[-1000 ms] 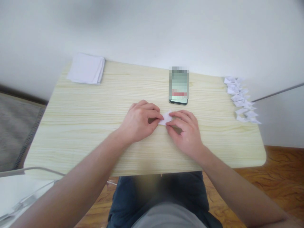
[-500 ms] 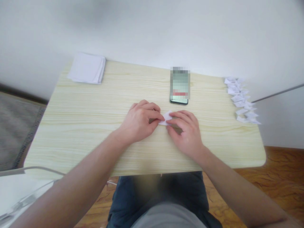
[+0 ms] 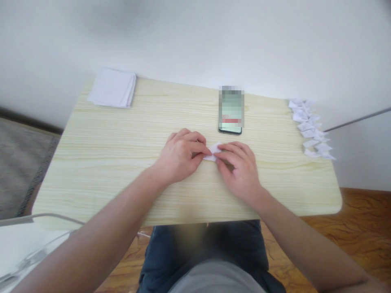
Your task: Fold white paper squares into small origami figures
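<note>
A small piece of folded white paper [image 3: 216, 148] lies on the table between my hands, partly covered by fingers. From the left, my left hand [image 3: 183, 155] pinches its edge between thumb and forefinger. My right hand [image 3: 237, 167] grips the other side, its fingertips on the paper and the thumb at the near edge. Just beyond the paper rests a phone [image 3: 230, 112] with its screen lit and partly blurred out.
A stack of white paper sheets [image 3: 111, 87] lies at the table's back left. Several folded white paper pieces [image 3: 308, 126] stand in a row along the right edge of the wood-grain table [image 3: 100, 162]. A wall [image 3: 183, 40] rises behind it.
My right thumb and forefinger have shifted very slightly on the folded paper. The left hand keeps its pinch, and all else stays as before.
</note>
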`<move>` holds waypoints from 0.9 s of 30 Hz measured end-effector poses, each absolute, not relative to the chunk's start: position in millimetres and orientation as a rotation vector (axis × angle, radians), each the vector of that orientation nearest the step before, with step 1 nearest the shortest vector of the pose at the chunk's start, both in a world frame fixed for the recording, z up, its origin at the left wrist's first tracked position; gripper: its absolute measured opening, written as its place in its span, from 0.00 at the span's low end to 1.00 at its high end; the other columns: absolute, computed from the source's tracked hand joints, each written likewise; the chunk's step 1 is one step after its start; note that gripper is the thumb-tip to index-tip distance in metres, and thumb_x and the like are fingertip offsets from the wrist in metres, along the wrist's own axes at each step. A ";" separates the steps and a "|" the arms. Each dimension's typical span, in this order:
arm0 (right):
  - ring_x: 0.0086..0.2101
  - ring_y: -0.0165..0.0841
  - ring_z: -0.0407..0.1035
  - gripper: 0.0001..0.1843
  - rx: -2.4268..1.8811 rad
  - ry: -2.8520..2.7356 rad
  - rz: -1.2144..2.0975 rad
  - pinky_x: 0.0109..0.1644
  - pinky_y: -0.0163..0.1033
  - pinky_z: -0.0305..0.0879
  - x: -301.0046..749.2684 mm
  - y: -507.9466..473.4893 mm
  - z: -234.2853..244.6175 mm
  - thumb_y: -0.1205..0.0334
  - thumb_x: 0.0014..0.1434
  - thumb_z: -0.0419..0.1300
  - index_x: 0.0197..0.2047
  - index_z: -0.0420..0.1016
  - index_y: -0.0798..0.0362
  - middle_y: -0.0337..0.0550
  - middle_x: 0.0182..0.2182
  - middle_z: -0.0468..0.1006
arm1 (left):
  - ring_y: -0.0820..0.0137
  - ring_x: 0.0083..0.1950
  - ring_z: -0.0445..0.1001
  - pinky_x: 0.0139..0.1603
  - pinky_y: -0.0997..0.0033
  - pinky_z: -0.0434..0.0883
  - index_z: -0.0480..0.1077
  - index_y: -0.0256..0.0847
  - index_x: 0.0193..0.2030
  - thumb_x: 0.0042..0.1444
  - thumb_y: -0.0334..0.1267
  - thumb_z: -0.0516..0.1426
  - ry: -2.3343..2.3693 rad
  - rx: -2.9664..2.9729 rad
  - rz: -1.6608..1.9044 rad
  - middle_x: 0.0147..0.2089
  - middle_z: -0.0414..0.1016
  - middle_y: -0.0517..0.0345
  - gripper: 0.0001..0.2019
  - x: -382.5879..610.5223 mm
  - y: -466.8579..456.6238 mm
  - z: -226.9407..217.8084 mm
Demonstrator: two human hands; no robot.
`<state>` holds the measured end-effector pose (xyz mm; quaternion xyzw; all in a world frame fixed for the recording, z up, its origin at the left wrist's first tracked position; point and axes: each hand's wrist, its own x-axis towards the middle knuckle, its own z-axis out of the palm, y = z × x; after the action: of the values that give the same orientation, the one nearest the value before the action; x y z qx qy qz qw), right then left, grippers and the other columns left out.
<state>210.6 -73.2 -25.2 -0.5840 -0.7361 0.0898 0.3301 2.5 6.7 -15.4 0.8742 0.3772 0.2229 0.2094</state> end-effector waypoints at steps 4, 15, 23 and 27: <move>0.56 0.46 0.69 0.09 -1.513 -1.925 0.229 0.64 0.58 0.64 211.1 -73.2 -26.9 0.65 0.63 0.64 0.45 0.83 0.43 0.39 0.53 0.82 | 0.60 0.52 0.71 0.55 0.54 0.67 0.83 0.52 0.41 0.63 0.34 0.58 1.052 2.424 0.616 0.49 0.80 0.60 0.11 2.9 7.2 -15.6; 0.56 0.45 0.69 0.08 -1.540 -1.936 0.221 0.64 0.56 0.63 210.2 -73.3 -23.5 0.65 0.63 0.64 0.43 0.82 0.44 0.38 0.52 0.82 | 0.61 0.51 0.71 0.55 0.54 0.67 0.83 0.52 0.41 0.62 0.33 0.59 1.057 2.427 0.624 0.49 0.80 0.60 0.11 3.7 6.9 -17.5; 0.56 0.44 0.69 0.07 -1.560 -1.916 0.233 0.64 0.56 0.62 209.3 -73.4 -24.0 0.65 0.63 0.64 0.43 0.81 0.45 0.39 0.53 0.82 | 0.61 0.51 0.71 0.55 0.54 0.67 0.83 0.52 0.40 0.62 0.34 0.59 1.053 2.414 0.630 0.49 0.80 0.60 0.11 3.3 7.6 -18.4; 0.56 0.45 0.69 0.06 -1.546 -1.915 0.238 0.64 0.56 0.62 209.4 -73.4 -23.8 0.66 0.62 0.64 0.42 0.80 0.45 0.40 0.52 0.82 | 0.61 0.51 0.72 0.56 0.54 0.67 0.83 0.52 0.41 0.61 0.35 0.59 1.090 2.389 0.646 0.49 0.80 0.60 0.10 6.1 6.9 -17.0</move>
<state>209.4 -73.4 -23.8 -0.5906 -0.7316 0.0909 0.3282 6.1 6.9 -17.0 0.8625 0.3933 0.2333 0.2168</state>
